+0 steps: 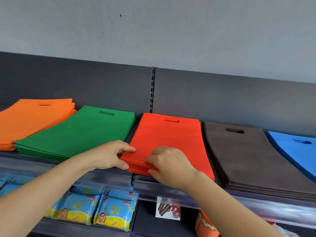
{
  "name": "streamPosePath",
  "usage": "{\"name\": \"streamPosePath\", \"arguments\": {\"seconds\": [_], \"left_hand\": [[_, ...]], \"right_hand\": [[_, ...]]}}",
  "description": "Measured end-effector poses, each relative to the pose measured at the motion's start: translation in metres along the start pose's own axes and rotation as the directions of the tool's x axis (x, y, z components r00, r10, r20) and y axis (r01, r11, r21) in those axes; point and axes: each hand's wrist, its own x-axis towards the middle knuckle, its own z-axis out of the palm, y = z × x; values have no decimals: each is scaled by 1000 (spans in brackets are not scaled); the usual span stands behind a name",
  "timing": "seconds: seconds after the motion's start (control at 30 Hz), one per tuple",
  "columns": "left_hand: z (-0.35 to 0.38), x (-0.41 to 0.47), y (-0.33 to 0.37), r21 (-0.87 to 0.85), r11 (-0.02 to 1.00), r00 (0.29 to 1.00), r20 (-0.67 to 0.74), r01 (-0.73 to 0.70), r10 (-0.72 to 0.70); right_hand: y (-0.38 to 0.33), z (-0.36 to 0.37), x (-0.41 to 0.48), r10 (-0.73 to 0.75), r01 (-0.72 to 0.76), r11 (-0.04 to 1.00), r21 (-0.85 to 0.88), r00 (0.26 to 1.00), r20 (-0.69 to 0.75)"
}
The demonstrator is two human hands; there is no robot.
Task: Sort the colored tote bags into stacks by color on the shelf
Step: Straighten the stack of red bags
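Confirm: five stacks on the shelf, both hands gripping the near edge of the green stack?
No. The left hand and right hand grip the near edge of the red stack, not the green stack; the head view shows it. Five stacks is right.

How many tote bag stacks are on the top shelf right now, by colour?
orange stack: 1
green stack: 1
red stack: 1, gripped at its near edge by the left hand and the right hand
brown stack: 1
blue stack: 1
Total: 5 stacks
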Motion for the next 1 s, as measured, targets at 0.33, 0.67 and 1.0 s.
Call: {"name": "streamPosePath", "arguments": {"seconds": [0.33, 0.67, 1.0], "left_hand": [[-11, -9, 4, 209, 976, 996, 69, -62, 48], [5, 11, 17, -219, 969, 984, -113, 112, -139], [21, 34, 22, -478, 863, 954, -148, 163, -262]], "right_hand": [[-2, 4, 5, -68, 64, 996, -69, 997, -47], [17, -9, -22, 217, -171, 926, 337, 970, -106], [50, -16, -50, 737, -677, 175, 715, 572, 361]]}}
